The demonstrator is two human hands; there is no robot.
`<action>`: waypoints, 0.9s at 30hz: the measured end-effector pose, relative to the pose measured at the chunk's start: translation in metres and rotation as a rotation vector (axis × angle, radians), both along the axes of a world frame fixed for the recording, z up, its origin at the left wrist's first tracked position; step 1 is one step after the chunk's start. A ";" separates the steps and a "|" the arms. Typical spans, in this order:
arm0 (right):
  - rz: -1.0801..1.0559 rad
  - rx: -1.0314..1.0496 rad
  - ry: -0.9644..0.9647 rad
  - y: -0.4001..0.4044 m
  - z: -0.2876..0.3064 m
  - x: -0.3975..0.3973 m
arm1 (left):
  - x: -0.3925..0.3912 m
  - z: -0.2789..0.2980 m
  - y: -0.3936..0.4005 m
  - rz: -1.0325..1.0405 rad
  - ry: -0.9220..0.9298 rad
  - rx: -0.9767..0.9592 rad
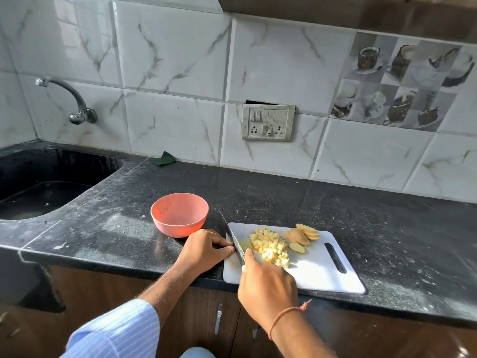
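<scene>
A white cutting board (320, 270) lies at the counter's front edge. On it are a heap of diced potato (269, 245), several potato slices (300, 235) and one pale slice (244, 245) right beside the knife blade (231, 233). My right hand (265, 285) grips the knife handle, its forefinger laid along the blade's back; the tip points away to the left. My left hand (206, 250) sits at the board's left edge with curled fingers, fingertips against the blade. Anything held under them is hidden.
An empty pink bowl (179, 214) stands just behind my left hand. A black sink (38, 192) with a wall tap (77, 109) is at the far left. A green scrub pad (164, 158) lies by the wall, below a switch plate (268, 122).
</scene>
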State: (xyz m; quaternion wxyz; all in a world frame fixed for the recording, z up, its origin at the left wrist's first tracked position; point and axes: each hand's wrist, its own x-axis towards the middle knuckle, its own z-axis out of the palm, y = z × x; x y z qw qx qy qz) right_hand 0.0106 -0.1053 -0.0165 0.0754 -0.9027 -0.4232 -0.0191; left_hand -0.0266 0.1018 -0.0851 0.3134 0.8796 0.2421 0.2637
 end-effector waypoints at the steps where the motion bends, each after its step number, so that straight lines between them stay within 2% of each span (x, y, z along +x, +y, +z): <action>1: 0.004 -0.009 -0.009 0.004 -0.001 0.001 | 0.000 0.000 -0.001 -0.001 0.000 0.002; 6: 0.009 0.051 -0.031 -0.002 -0.004 0.006 | 0.000 0.001 -0.002 0.003 -0.005 -0.017; 9: -0.008 0.146 0.049 -0.020 -0.013 0.016 | 0.000 0.002 -0.003 0.003 -0.002 -0.033; 12: -0.082 0.256 0.311 -0.026 -0.022 0.037 | 0.000 0.003 -0.004 0.006 0.024 -0.056; 16: -0.197 0.603 0.938 -0.037 -0.024 0.062 | -0.001 0.005 -0.004 0.000 0.028 -0.059; 18: -0.181 0.680 1.072 -0.048 -0.018 0.077 | -0.001 0.005 -0.005 -0.006 0.024 -0.064; 24: -0.055 0.713 0.989 -0.075 -0.013 0.150 | 0.000 0.007 -0.005 0.001 0.064 -0.047; 27: -0.034 0.769 1.015 -0.083 -0.022 0.171 | 0.003 0.008 -0.007 -0.005 0.076 -0.056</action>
